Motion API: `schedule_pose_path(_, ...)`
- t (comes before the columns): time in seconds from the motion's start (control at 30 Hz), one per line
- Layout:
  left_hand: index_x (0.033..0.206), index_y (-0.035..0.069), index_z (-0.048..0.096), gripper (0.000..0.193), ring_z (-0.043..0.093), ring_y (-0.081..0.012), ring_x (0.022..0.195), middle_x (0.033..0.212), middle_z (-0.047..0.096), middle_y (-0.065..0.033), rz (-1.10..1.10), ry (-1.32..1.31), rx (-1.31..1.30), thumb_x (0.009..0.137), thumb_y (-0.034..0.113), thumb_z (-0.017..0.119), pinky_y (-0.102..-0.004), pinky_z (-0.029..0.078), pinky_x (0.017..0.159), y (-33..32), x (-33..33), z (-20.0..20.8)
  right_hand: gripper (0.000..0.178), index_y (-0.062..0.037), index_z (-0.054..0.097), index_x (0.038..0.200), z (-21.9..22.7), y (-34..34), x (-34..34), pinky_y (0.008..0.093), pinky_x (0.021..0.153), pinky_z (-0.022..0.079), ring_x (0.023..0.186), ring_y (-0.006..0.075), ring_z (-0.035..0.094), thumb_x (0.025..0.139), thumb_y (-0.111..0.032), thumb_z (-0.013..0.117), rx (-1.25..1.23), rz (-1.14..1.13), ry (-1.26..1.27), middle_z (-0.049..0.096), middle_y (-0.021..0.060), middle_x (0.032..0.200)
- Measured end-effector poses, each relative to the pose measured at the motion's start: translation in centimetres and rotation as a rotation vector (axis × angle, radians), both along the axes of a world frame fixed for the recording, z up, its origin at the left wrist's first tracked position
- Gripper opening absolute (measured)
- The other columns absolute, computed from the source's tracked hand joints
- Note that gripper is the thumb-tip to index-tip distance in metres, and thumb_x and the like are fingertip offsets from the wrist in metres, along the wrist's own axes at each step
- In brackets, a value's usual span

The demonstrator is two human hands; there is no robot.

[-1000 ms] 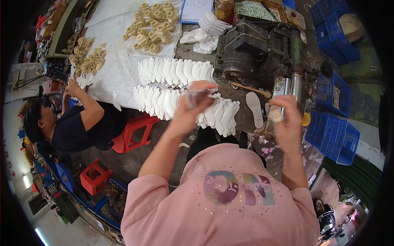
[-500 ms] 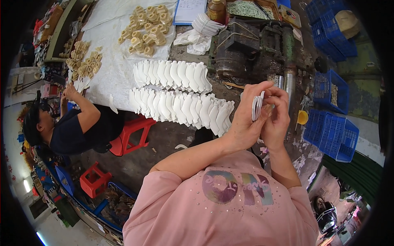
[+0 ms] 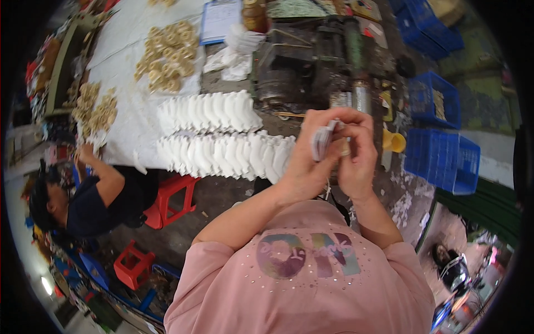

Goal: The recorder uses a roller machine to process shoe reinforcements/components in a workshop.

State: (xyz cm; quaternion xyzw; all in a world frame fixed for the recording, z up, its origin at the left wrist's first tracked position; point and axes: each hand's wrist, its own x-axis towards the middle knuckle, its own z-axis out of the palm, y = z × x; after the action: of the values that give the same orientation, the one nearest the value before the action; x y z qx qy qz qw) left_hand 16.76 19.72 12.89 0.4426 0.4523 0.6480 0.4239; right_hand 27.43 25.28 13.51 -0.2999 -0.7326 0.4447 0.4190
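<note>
Both of my hands are raised together in front of my chest, to the right of the white rows. My left hand [image 3: 307, 155] is closed round a small stack of thin white cut pieces [image 3: 321, 142], seen edge-on. Curled fingers of my right hand [image 3: 359, 158] meet the stack's far side; just where they pinch is partly hidden and blurred. On the table lie two long rows of curved white pieces, a back row [image 3: 208, 113] and a front row [image 3: 222, 156], standing packed against one another.
Beyond the rows sits a dark greasy machine [image 3: 289, 69]. Cream moulded parts [image 3: 167, 55] lie heaped on the white sheet [image 3: 119, 55]. A clipboard [image 3: 221, 21] is at the back. Blue crates [image 3: 439, 161] stand right. A co-worker [image 3: 92, 192] works at left beside a red stool [image 3: 172, 200].
The view has shifted, so the table items sit further left and higher. My hands stay together at the white stack, which has tilted a little between the fingers.
</note>
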Motion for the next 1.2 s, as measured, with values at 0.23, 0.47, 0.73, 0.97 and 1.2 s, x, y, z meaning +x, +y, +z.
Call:
schedule_pose_path(0.23, 0.126, 0.003, 0.043, 0.039, 0.041, -0.0044, 0.071, 0.085, 0.040, 0.0048, 0.192, -0.205, -0.352, 0.088, 0.000, 0.048, -0.0203, 0.039, 0.064, 0.0, -3.8, -1.2, 0.003, -0.0018, 0.050, 0.089, 2.6, 5.2, 6.3, 0.0278, 0.061, 0.046, 0.070, 0.0115, 0.057, 0.086, -0.003, 0.050, -0.150, -0.141, 0.070, 0.055, 0.0052, 0.085)
schedule_pose_path(0.47, 0.123, 0.004, 0.042, 0.066, 0.037, -0.0416, 0.115, 0.122, 0.034, -0.0222, -0.110, 0.695, -0.157, 0.061, -0.017, 0.050, -0.0426, 0.035, 0.099, 0.0, 0.2, -2.2, 0.011, -0.0035, 0.057, 0.082, -0.4, 8.1, 8.3, 0.0371, 0.065, 0.043, 0.071, 0.0321, 0.058, 0.073, 0.002, 0.054, 0.081, 0.017, -0.799, 0.060, 0.0156, 0.075)
schedule_pose_path(0.73, 0.113, 0.001, 0.047, 0.053, 0.043, -0.0384, 0.110, 0.116, 0.043, -0.0196, 0.005, 0.447, -0.198, 0.063, -0.016, 0.048, -0.0429, 0.035, 0.094, -1.1, -1.5, -2.9, 0.012, -0.0017, 0.059, 0.094, -0.9, 8.0, 8.9, 0.0231, 0.073, 0.041, 0.081, 0.0092, 0.053, 0.082, -0.001, 0.058, -0.215, -0.157, -0.467, 0.057, 0.0016, 0.086)
schedule_pose_path(0.97, 0.104, 0.002, 0.053, 0.043, 0.048, -0.0326, 0.106, 0.109, 0.053, -0.0140, 0.591, 0.904, -0.319, 0.065, -0.015, 0.049, -0.0395, 0.038, 0.093, -11.9, -17.1, -8.3, 0.013, -0.0024, 0.057, 0.099, -1.5, 7.4, 7.2, 0.0212, 0.076, 0.040, 0.085, 0.0081, 0.053, 0.086, -0.003, 0.056, -0.293, -0.291, -0.307, 0.058, 0.0014, 0.091)
schedule_pose_path(1.2, 0.105, 0.007, 0.058, 0.046, 0.047, -0.0310, 0.104, 0.112, 0.051, -0.0105, 0.078, 1.350, -0.916, 0.063, -0.011, 0.055, -0.0410, 0.038, 0.090, -22.4, -21.2, -12.3, 0.020, -0.0014, 0.053, 0.107, -1.7, 7.1, 5.7, 0.0230, 0.080, 0.043, 0.088, 0.0107, 0.055, 0.088, -0.001, 0.052, -0.212, -0.300, -0.245, 0.060, 0.0055, 0.097)
